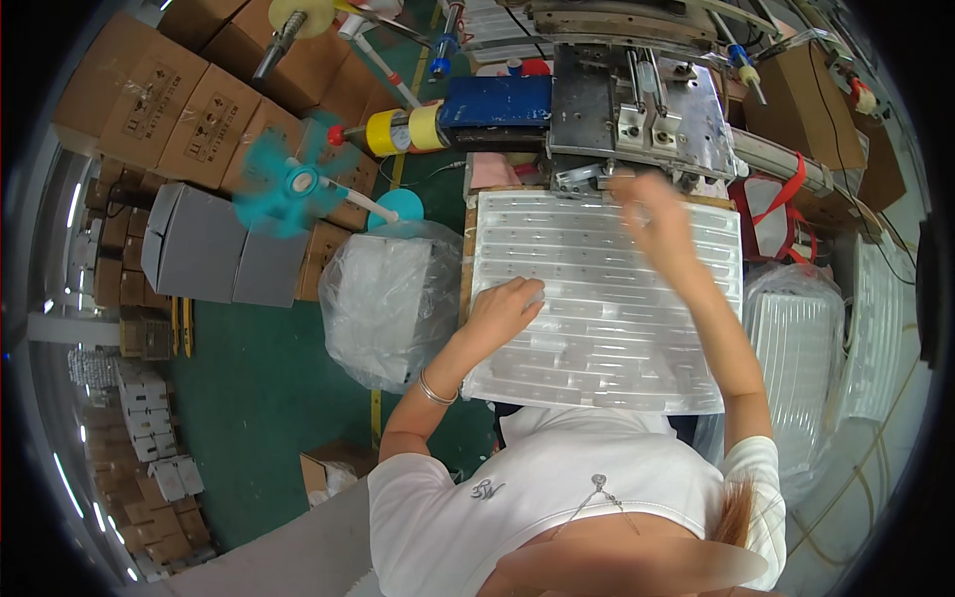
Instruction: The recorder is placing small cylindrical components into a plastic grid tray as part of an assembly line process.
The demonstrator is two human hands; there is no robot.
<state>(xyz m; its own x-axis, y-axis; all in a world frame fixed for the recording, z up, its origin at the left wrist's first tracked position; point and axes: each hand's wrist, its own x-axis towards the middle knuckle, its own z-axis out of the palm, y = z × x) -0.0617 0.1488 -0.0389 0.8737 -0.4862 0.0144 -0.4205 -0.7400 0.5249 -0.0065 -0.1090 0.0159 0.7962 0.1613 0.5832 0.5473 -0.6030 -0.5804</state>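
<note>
A white ribbed tray (734,264) lies in front of me, with rows of small clear pieces (572,254) along its grooves. My left hand (510,306) rests over the left middle of the tray, its fingers curled in; whatever they hold is hidden. Farther up, my right hand (652,214) is smeared by motion over the tray's far edge, close to the metal machine (587,114). Its fingers cannot be made out. Beside that hand, a clear piece (577,177) sits at the machine's near edge.
To the left are a turning teal fan (301,179), a plastic-wrapped stack of white trays (383,298) and cardboard boxes (149,109). A roll of yellow tape (383,132) sticks out beside the machine's blue block (497,102). More bagged trays (796,343) stand at right.
</note>
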